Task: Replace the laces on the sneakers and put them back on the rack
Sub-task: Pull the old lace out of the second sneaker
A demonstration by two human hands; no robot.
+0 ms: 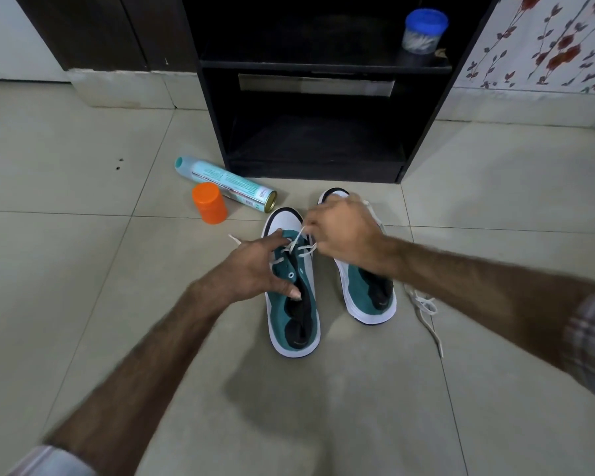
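Centre of frame: two teal-and-white canvas sneakers side by side on the pale tiled floor (pixel 83 304), the left sneaker (pixel 294 314) nearer the lower edge than the right sneaker (pixel 368 293). Left hand (pixel 255 269) on the left sneaker; right hand (pixel 344 231) above both, at a white flat lace (pixel 298 243). Second white lace (pixel 426 314) right of the pair. Behind, top centre: black wooden shelf rack (pixel 316 63), with a blue-lidded clear plastic jar (pixel 425 30) on its upper shelf. Left of the rack's base: a pale cylindrical spray can (pixel 225 183) lying on its side, with an orange plastic cap (pixel 209 202) just before it.

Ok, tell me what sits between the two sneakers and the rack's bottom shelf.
Nothing visible. The floor from both sneakers to the rack is bare; the spray can and orange cap lie off to the left.
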